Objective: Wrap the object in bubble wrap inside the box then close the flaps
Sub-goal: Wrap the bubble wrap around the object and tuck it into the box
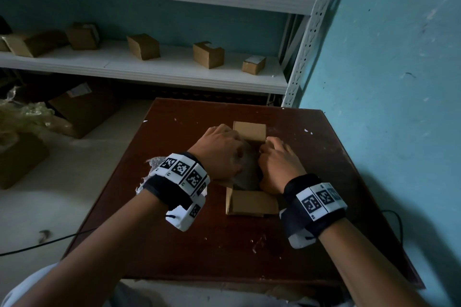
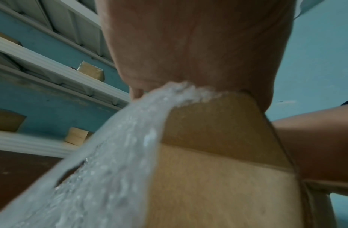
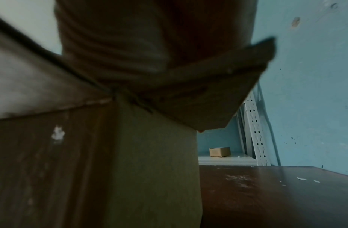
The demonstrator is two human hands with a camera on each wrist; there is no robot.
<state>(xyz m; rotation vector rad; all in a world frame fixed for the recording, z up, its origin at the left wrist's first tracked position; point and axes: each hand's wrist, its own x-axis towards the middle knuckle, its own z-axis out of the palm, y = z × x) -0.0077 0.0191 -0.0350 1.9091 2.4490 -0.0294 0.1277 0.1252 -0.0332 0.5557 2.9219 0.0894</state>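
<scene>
The bubble wrap (image 2: 114, 154) looks feather-light, limp and slick, best pinched at a loose edge; it is a clear, pimpled sheet spilling from the small brown box (image 1: 252, 203) over its left wall. The wrapped object shows only as a grey lump in the box. Both the left hand (image 1: 219, 154) and right hand (image 1: 279, 164) reach inside on the bench (image 1: 174, 232); whether their fingers grip anything I cannot tell.

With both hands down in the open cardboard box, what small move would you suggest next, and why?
Probably tuck in the loose tail of clear bubble wrap, which trails over the left wall of the small brown cardboard box. The left hand and right hand are both pressed into the box, its flaps are still up, and the trailing wrap would likely get caught under them.
</scene>
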